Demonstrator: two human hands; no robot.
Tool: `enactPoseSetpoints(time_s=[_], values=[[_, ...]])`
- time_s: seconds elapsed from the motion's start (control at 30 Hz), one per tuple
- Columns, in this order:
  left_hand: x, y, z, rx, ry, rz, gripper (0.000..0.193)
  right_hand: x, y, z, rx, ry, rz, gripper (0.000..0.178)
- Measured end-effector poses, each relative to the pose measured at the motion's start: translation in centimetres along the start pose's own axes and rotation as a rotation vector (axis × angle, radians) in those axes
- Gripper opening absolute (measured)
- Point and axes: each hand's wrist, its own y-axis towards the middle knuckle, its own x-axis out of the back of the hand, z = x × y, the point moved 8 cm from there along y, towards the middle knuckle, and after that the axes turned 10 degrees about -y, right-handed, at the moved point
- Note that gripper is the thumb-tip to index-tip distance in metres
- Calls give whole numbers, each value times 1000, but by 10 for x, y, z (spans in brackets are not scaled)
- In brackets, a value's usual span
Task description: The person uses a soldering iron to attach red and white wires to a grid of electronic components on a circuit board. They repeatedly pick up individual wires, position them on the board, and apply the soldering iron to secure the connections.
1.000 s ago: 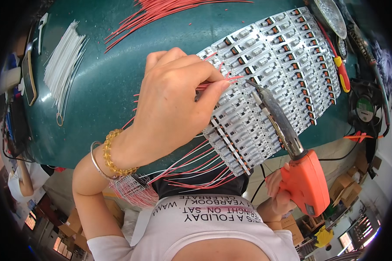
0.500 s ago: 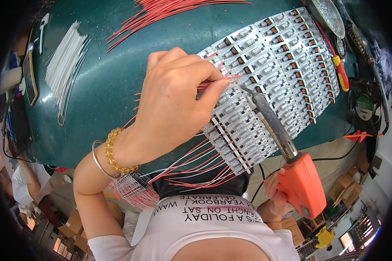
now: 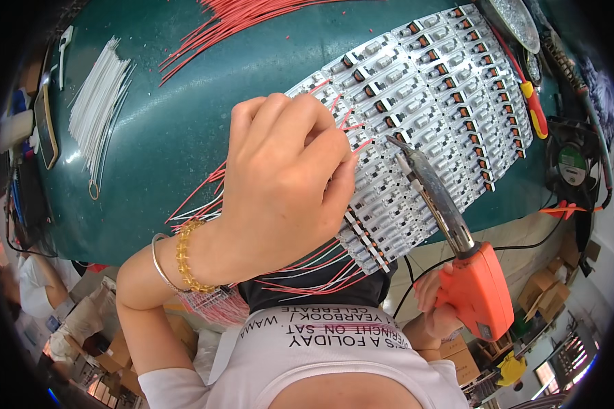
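My right hand (image 3: 435, 307) grips the orange handle of a soldering gun (image 3: 483, 293). The gun's dark tip reaches up and left over a panel of small circuit boards (image 3: 416, 116), close to my left fingertips. My left hand (image 3: 286, 170) is closed above the panel's left part, thumb against curled fingers, holding thin red wire. Red and white wires (image 3: 201, 194) stick out to the left from beneath this hand. Short red wires (image 3: 344, 116) stand on the boards just beyond the fingers. More red and white wires (image 3: 320, 269) trail from the panel's near edge. My palm hides part of the boards.
A bundle of white wires (image 3: 101, 105) and a pile of red wires (image 3: 232, 20) lie on the green table (image 3: 150, 136). On the right are a red-and-yellow screwdriver (image 3: 535, 112), a metal dish (image 3: 515, 24) and a small fan (image 3: 569, 163). A phone (image 3: 46, 126) rests at the left.
My left hand has moved slightly nearer to me, and more wire shows left of it. The soldering gun's tip has shifted slightly right and nearer to me.
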Motion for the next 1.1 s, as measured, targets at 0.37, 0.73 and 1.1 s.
enactPoseSetpoints(time_s=[0.37,0.73,1.1], values=[[-5,1,-5,-63,70,58,16,-5,5,17,-73,-444,-50,49],[-9,3,-13,-111,160,113,15,-12,10,28,41,-559,46,63],[-2,0,-6,-123,90,-40,14,-19,11,14,54,-303,18,67]])
